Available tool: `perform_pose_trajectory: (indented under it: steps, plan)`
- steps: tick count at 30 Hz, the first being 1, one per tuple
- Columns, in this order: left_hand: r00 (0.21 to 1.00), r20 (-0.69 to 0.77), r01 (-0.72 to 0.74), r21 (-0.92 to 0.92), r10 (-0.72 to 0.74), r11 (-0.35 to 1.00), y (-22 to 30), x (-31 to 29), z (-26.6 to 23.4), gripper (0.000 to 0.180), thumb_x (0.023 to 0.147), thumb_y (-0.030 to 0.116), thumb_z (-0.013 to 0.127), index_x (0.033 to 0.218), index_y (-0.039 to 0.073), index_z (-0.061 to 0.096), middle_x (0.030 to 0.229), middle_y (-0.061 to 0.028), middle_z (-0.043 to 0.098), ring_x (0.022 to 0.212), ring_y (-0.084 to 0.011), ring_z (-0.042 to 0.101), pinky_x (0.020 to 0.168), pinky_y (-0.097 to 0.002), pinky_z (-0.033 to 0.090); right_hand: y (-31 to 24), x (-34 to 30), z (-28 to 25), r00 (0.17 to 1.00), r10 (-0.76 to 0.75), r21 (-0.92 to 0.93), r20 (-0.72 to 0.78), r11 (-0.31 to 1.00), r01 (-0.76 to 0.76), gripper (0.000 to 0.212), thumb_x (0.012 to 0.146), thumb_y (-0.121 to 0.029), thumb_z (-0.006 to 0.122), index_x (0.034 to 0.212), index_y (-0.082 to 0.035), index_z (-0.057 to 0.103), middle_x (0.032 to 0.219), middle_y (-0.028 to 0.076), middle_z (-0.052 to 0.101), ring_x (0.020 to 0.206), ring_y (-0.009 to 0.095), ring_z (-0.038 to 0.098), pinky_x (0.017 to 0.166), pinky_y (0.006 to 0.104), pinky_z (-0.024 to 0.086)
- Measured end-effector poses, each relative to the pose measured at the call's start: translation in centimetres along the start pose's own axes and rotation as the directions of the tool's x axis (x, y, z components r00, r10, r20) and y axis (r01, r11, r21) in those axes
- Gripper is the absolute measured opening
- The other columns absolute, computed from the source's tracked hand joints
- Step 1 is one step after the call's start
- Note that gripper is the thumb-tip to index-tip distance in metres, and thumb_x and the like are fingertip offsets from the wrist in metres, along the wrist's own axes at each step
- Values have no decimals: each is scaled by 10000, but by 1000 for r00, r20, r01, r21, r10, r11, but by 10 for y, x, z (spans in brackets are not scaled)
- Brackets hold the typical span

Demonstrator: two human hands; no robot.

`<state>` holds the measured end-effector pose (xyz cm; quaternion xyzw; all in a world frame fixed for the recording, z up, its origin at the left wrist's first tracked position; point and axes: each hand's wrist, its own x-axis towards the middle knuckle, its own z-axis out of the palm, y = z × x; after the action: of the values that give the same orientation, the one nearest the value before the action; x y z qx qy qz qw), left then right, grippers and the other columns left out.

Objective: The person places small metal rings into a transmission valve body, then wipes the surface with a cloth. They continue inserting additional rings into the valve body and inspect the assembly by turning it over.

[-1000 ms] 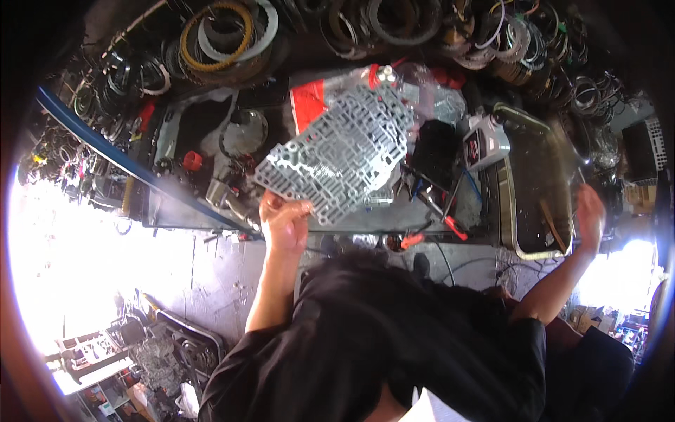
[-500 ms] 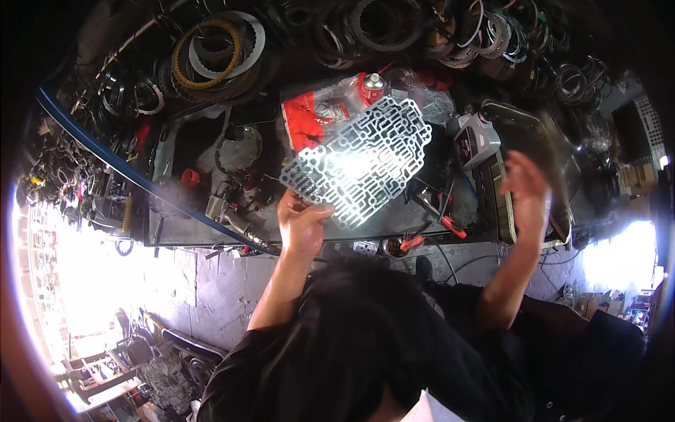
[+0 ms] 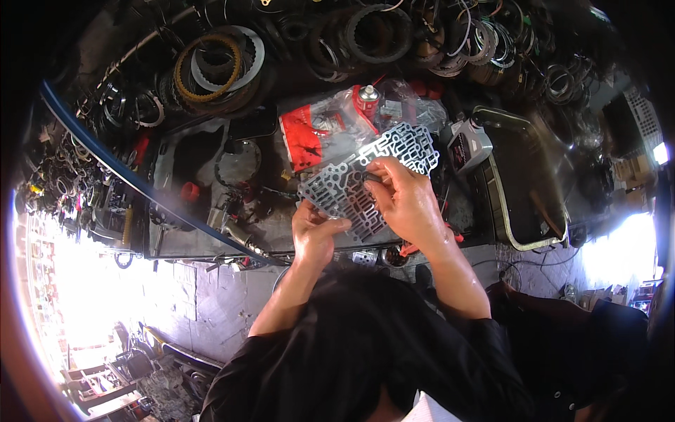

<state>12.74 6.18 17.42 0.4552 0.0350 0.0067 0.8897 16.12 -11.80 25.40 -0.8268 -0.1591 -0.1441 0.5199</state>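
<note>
Head view: nearest, dark sleeves lead to two bare forearms that reach up over the front of a cluttered workbench (image 3: 190, 232). The left hand (image 3: 314, 232) grasps the lower left edge of a flat metal plate (image 3: 344, 193), thumb laid over the upper face and fingers behind. The right hand (image 3: 408, 200) is bent across the middle of the plate, thumb and forefinger brought close together at its face; a small dark spot shows between their tips (whether it is a piece being pinched, I cannot tell). The plate, cut through with a maze of channels and slots, hangs tilted above the front part of the bench, its upper right end pointing toward a light grey bottle (image 3: 470, 146).

Just beside the right wrist are orange-red handles (image 3: 451, 234), partly hidden by the forearm. To the right lies a large metal pan (image 3: 540, 245) with a pale rim, a brown strip resting inside it. On the left, a long blue bar (image 3: 105, 156) slants in toward the bench's front edge, and a small red cap (image 3: 190, 191) lies on the bench beyond it. Past the plate are a red-and-white bag (image 3: 301, 137), an upright red spray can (image 3: 367, 102) and crumpled clear plastic (image 3: 429, 112).

Farthest off, along the back, sit a tan toothed ring (image 3: 178, 70), a pale ring (image 3: 259, 56) overlapping it and a dark toothed ring (image 3: 350, 36).
</note>
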Motion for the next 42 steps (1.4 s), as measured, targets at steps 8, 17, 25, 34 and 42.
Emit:
perform_pose_trajectory:
  steps: [8, 17, 25, 34, 42]
  plan:
    - [1000, 22, 1, 10, -1, 1000, 2, -2, -1, 609, 688, -170, 720, 1276, -51, 617, 1139, -126, 745, 1005, -230, 730, 877, -348, 601, 2, 0, 9, 983, -185, -195, 19, 963, 185, 180, 889, -5, 792, 1057, 5, 728, 919, 127, 725, 730, 279, 737, 649, 348, 582]
    - [999, 51, -14, 60, 11, 998, 7, -8, -4, 600, 732, -187, 741, 1303, -65, 604, 1159, -147, 748, 1006, -225, 745, 870, -342, 619, -1, -5, 14, 1000, 25, -47, 12, 999, -24, 199, 895, -26, 821, 1028, 15, 680, 803, 133, 743, 698, 200, 743, 620, 312, 563]
    - [998, 56, 1, 45, -4, 999, 10, -11, -4, 604, 737, -176, 747, 1312, -69, 596, 1180, -158, 742, 1038, -238, 742, 897, -351, 613, 1, -9, 14, 997, 77, -16, 24, 997, -77, 194, 889, -47, 813, 999, -12, 657, 866, 162, 762, 758, 303, 776, 629, 350, 590]
    - [999, 52, 13, 67, -16, 998, 11, -13, -5, 620, 703, -187, 758, 1291, -69, 604, 1173, -164, 742, 1056, -254, 740, 927, -377, 612, -10, -13, 5, 999, -23, -42, 32, 999, 25, 175, 902, -1, 791, 1049, 14, 696, 859, 160, 772, 732, 187, 780, 636, 302, 600]
    - [999, 44, 9, 77, -13, 997, 8, -15, -8, 624, 706, -179, 770, 1297, -64, 604, 1183, -156, 745, 1042, -240, 743, 920, -367, 609, -12, -10, 3, 997, -19, -123, 71, 992, 27, 179, 892, -3, 784, 1039, 27, 686, 843, 158, 773, 785, 210, 799, 678, 298, 619]
